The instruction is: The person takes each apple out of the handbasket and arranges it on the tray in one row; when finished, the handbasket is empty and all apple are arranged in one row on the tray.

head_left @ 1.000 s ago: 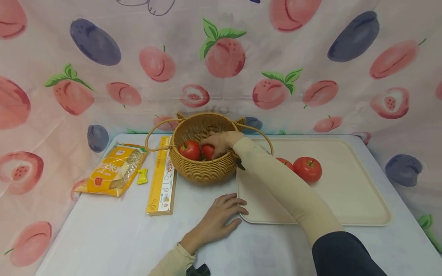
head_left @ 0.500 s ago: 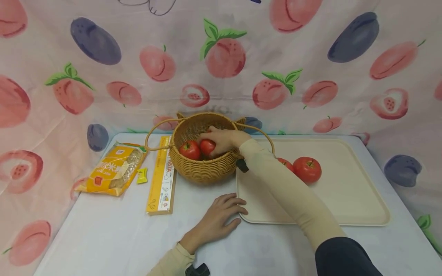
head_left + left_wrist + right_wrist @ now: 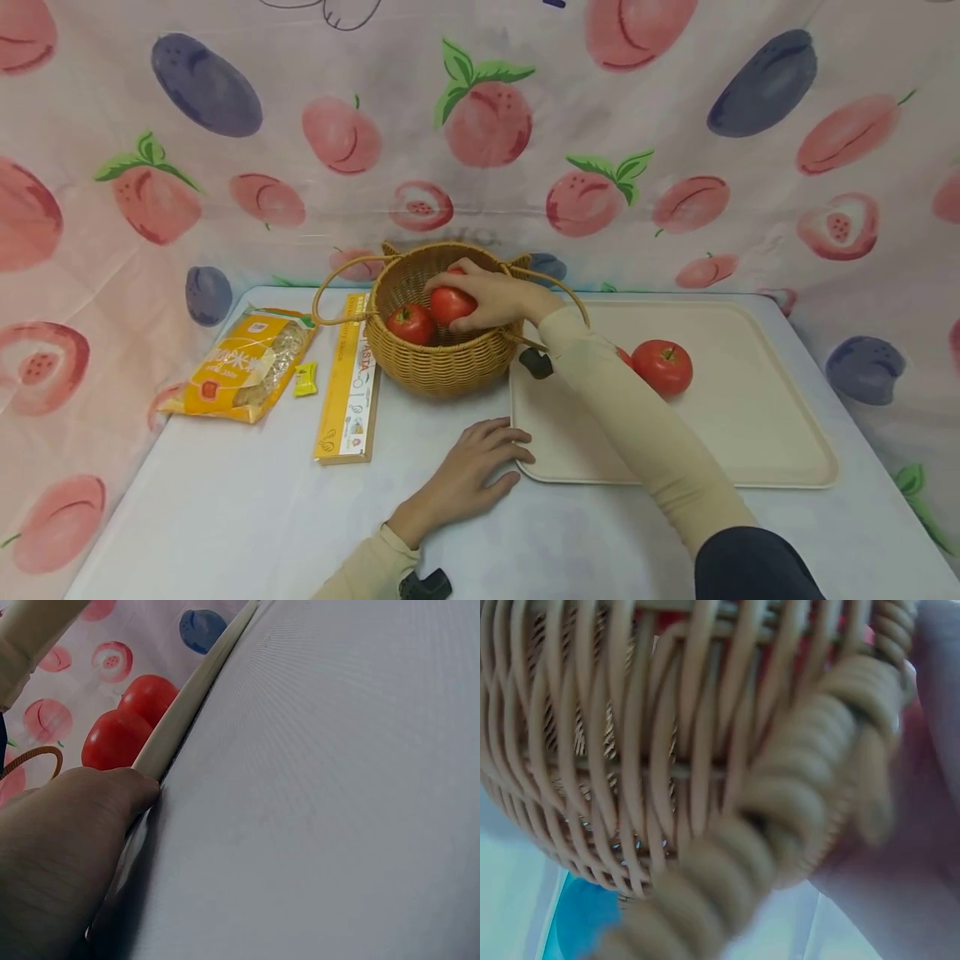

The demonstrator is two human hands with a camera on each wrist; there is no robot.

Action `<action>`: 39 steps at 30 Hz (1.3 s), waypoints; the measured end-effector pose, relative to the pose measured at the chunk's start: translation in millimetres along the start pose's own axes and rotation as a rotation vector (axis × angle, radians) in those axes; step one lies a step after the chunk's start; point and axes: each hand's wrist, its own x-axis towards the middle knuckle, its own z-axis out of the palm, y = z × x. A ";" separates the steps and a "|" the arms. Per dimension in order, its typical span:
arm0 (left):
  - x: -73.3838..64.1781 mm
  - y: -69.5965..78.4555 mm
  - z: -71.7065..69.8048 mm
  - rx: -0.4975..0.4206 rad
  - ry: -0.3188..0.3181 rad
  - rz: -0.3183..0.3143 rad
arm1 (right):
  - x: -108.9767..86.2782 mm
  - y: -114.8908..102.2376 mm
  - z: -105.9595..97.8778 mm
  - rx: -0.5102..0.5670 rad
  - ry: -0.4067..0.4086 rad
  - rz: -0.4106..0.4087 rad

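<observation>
My right hand (image 3: 491, 296) grips a red tomato (image 3: 450, 307) from above, at the mouth of the wicker basket (image 3: 446, 367). Another tomato (image 3: 411, 324) lies inside, left of the held one. Woven strands of the basket's side and a wrapped handle (image 3: 780, 776) fill most of the right wrist view, hiding much of that hand. My left hand (image 3: 468, 471) rests at the near left corner of the beige tray (image 3: 750, 400), fingers extended over its rim. On the tray sit two tomatoes, one in plain sight (image 3: 662, 367), the other (image 3: 116, 741) mostly behind my right sleeve in the head view.
Left of the basket lies a long yellow-and-white pasta box (image 3: 345, 392). Beyond it are a small yellow packet (image 3: 306, 379) and an orange, partly transparent food bag (image 3: 247, 364). A fruit-printed cloth (image 3: 480, 200) hangs behind the white table (image 3: 225, 500).
The right hand has risen slightly in the basket with the tomato, which shows more fully now. The left hand stays at the tray corner.
</observation>
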 end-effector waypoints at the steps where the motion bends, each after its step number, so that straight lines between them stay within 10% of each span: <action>1: -0.1 -0.1 -0.1 0.000 0.002 0.001 | -1.5 0.6 -0.1 0.012 0.007 -0.007; 39: -0.4 2.3 -0.3 -0.057 -0.030 -0.066 | -54.4 1.4 12.8 0.319 0.371 -0.143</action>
